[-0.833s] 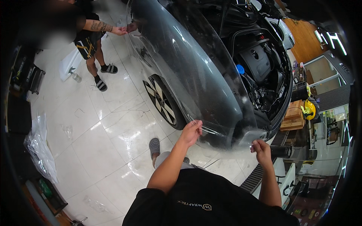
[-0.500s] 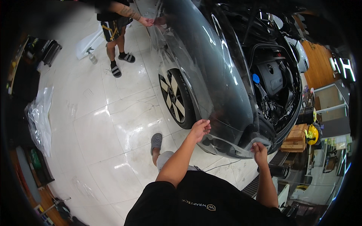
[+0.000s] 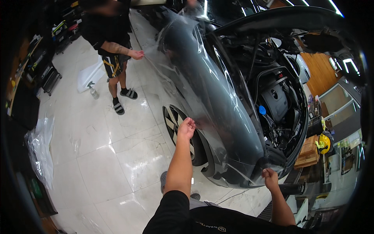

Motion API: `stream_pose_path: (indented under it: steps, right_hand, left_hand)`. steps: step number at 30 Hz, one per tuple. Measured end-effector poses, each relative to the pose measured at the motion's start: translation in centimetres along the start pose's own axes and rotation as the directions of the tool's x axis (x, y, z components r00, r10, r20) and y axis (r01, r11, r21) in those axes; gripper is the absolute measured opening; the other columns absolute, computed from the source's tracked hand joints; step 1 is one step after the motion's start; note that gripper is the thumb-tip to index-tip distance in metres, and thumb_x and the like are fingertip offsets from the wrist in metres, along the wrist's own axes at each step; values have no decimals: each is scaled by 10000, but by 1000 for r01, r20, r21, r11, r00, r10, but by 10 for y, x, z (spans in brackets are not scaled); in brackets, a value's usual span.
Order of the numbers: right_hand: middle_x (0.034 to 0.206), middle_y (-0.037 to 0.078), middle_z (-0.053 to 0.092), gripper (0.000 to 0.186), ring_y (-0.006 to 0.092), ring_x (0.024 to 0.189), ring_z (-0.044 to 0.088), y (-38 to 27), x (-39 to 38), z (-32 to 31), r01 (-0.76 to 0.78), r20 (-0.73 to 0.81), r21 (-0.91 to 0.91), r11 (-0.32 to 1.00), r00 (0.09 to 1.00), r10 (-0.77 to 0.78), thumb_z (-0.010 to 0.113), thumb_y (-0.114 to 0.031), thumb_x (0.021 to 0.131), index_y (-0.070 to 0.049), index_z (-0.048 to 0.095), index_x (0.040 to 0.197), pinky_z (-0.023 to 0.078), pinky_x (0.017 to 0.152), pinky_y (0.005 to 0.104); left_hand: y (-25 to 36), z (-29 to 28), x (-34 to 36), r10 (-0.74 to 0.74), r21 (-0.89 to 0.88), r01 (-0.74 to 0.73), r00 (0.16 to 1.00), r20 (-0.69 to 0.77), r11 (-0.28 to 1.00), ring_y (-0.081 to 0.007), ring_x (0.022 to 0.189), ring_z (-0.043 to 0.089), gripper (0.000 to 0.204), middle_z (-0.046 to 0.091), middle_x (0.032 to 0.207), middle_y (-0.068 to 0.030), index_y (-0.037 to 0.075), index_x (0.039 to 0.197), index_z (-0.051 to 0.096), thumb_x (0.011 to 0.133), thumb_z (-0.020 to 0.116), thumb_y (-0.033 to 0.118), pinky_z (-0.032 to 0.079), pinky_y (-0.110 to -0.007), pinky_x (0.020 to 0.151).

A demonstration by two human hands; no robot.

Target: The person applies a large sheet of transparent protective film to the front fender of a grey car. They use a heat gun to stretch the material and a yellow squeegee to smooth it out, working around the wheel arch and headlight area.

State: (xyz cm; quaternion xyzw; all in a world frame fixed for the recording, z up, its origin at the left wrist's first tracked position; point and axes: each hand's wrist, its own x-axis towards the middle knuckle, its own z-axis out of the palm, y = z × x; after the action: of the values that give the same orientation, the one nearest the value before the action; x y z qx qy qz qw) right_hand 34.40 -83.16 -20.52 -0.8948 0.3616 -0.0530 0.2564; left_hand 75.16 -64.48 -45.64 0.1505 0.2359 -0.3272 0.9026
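Observation:
A dark grey car fender point(image 3: 230, 109) has a large sheet of clear film point(image 3: 202, 117) draped over it. My left hand point(image 3: 187, 126) pinches the film's outer edge above the front wheel point(image 3: 171, 117). Down at the front corner, near the bumper point(image 3: 233, 175), my right hand point(image 3: 269, 175) grips the film. Farther along the fender, at upper left, a co-worker in dark clothes and sandals has a hand point(image 3: 136, 54) at the same sheet's edge.
The engine bay point(image 3: 274, 101) lies open under the raised hood point(image 3: 280, 21). A spray bottle point(image 3: 93, 92) and white sheet point(image 3: 87, 76) lie by the co-worker. Crumpled plastic point(image 3: 41, 148) and carts point(image 3: 48, 76) line the left; wooden boxes point(image 3: 306, 152) are at right.
The view has tilted up, showing more hood. My left hand has moved up and leftward along the car, and the co-worker's hand has moved a little outward from the fender with the film.

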Motion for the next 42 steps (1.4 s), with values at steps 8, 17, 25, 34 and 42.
stream_pose_path:
  steps: [8, 17, 25, 34, 42]
  right_hand:
    - [700, 126, 646, 339, 196, 670, 631, -2, 20, 15, -137, -83, 33, 990, 987, 140, 551, -304, 904, 22, 640, 885, 466, 626, 320]
    - [701, 165, 641, 305, 294, 676, 641, -11, 23, 16, -226, -130, -78, 971, 968, 215, 567, -283, 894, 15, 626, 861, 465, 619, 357]
    - [785, 211, 633, 276, 382, 740, 620, -34, 15, 12, -157, -74, -275, 948, 987, 141, 570, -274, 888, 0, 605, 895, 469, 651, 420]
    - [763, 200, 620, 267, 383, 731, 609, -25, 18, 3, -207, -88, -362, 909, 978, 187, 580, -290, 859, -27, 598, 817, 462, 651, 454]
    - [716, 207, 605, 210, 413, 732, 589, -20, 16, 1, -129, -131, -319, 939, 987, 92, 543, -215, 848, -17, 601, 811, 460, 669, 481]
  left_hand:
    - [12, 18, 26, 119, 418, -124, 992, 37, 900, -124, 558, 502, 71, 511, 657, -14, 89, 852, 532, 866, 479, 45, 457, -278, 504]
    - [-1, 18, 2, 77, 346, -48, 995, -70, 937, -135, 633, 520, 57, 523, 728, -7, 119, 975, 538, 922, 518, 132, 487, -319, 604]
    - [-74, -8, -90, -101, 519, 63, 994, 46, 853, -169, 802, 560, 110, 550, 870, -44, 68, 977, 527, 872, 561, 68, 489, -326, 731]
    - [-98, -24, -93, -124, 616, 54, 990, 72, 786, -201, 770, 575, 48, 541, 866, -60, 46, 925, 525, 880, 524, 30, 496, -327, 748]
    - [-110, -26, -100, -42, 680, -28, 995, 87, 732, -151, 733, 596, 67, 579, 854, -63, 13, 951, 550, 891, 554, 44, 515, -265, 673]
